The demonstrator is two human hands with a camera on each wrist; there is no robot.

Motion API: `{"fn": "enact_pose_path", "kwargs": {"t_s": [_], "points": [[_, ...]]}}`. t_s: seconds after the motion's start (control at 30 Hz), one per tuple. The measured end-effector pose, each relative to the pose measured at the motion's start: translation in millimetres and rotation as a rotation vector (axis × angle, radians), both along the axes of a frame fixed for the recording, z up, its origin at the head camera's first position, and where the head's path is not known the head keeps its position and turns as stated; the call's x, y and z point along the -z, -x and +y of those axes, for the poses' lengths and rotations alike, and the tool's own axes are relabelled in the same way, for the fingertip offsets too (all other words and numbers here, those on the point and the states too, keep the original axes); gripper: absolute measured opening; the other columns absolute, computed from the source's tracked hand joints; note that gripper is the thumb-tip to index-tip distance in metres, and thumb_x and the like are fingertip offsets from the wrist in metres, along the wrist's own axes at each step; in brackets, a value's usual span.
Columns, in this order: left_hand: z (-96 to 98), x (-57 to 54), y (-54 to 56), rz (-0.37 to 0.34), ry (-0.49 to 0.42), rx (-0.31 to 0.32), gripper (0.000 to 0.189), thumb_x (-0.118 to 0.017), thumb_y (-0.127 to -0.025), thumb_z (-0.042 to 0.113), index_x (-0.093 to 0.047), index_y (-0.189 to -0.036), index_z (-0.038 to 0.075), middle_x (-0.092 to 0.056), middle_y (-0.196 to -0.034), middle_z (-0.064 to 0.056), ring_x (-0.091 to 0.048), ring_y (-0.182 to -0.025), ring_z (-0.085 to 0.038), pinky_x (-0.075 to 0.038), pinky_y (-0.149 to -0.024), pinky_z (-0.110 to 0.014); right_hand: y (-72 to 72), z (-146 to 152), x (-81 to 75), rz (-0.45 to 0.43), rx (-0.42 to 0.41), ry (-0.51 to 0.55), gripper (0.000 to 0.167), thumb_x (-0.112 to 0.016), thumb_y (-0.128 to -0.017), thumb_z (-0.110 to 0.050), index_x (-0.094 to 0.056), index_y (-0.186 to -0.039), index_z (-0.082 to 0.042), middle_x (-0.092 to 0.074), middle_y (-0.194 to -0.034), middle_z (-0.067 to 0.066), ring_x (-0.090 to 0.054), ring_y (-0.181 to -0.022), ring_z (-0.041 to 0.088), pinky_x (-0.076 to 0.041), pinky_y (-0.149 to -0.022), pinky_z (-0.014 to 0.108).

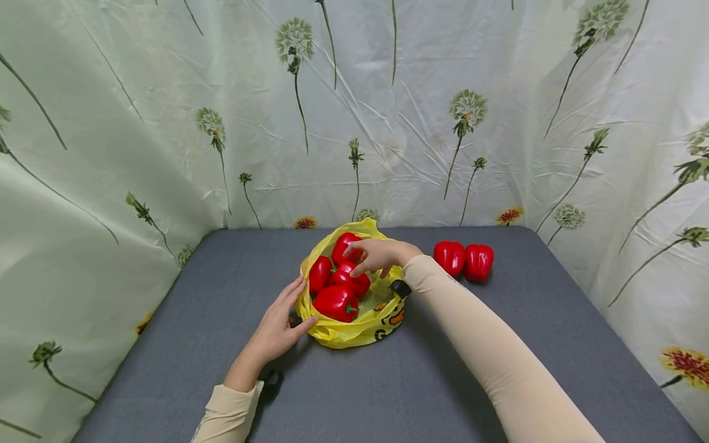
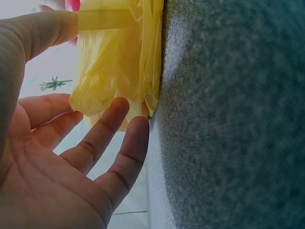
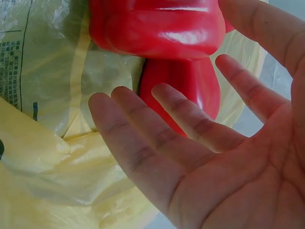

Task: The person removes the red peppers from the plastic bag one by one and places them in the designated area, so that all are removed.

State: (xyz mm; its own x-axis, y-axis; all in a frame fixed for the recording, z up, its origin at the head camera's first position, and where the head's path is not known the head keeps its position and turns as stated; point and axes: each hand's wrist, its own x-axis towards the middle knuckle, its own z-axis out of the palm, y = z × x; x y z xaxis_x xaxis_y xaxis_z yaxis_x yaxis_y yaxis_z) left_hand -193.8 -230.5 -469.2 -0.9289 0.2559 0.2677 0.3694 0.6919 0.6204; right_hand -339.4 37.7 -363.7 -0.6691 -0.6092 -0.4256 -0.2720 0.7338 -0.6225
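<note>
Four red peppers [image 1: 336,303] can be counted in the yellow bag [image 1: 343,338], bunched toward its left and far side, while part of its floor at the right is left uncovered. The bag is stood on the grey table [image 1: 343,394] with its mouth spread wide. Above the peppers at the far side, the right hand [image 1: 382,253] is held over the mouth, reached in from the right; its fingers are spread apart and nearly straight, and nothing is seen clasped in them, though whether a pepper is brushed by the thumb cannot be told. The bag's left side is met by the left hand [image 1: 279,326], its thumb laid along the near side and its fingers parted and loosely bent against the wall, so the bag seems to be steadied rather than gripped. The step in hand is judged to be the handling of peppers at the bag's mouth; whether one has just been let go or is about to be grasped cannot be settled. For the next move, the fingers would need to be kept clear of the rim and the bag held steady. To the right, beyond the right sleeve [image 1: 487,344], two more peppers [image 1: 479,263] are set side by side on the table.
</note>
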Motion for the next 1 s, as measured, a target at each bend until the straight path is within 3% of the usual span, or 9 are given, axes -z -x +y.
{"fn": "enact_pose_path", "kwargs": {"t_s": [0.5,0.83,1.0], "points": [[0.7,-0.5,-0.7,-0.012,0.002,-0.003,0.086,-0.082,-0.097,0.027,-0.038,-0.166,0.004,-0.034,-0.175,-0.015,-0.048,-0.150,-0.037,-0.057,-0.084,-0.034,-0.7,-8,12.3,-0.036,0.040,-0.012,0.063,-0.073,-0.103,-0.029,-0.047,-0.159,-0.021,-0.053,-0.156,0.017,-0.065,-0.122,0.030,-0.063,-0.094,0.048],[0.4,-1.2,-0.3,0.002,0.005,0.002,0.085,-0.082,-0.097,0.026,-0.038,-0.166,0.003,-0.034,-0.175,-0.016,-0.049,-0.149,-0.038,-0.056,-0.082,-0.033,-4.1,-10,11.7,-0.055,0.044,0.008,0.064,-0.072,-0.104,-0.030,-0.045,-0.161,-0.020,-0.044,-0.164,0.017,-0.057,-0.139,0.034,-0.063,-0.095,0.049],[0.4,-1.2,-0.2,-0.007,0.009,-0.001,0.086,-0.082,-0.097,0.028,-0.037,-0.166,0.004,-0.034,-0.175,-0.015,-0.047,-0.152,-0.038,-0.058,-0.088,-0.038,-4.4,-11,13.5,-0.072,0.059,0.014,0.063,-0.073,-0.103,-0.032,-0.046,-0.160,-0.021,-0.041,-0.165,0.016,-0.056,-0.140,0.035,-0.062,-0.096,0.050]]}}
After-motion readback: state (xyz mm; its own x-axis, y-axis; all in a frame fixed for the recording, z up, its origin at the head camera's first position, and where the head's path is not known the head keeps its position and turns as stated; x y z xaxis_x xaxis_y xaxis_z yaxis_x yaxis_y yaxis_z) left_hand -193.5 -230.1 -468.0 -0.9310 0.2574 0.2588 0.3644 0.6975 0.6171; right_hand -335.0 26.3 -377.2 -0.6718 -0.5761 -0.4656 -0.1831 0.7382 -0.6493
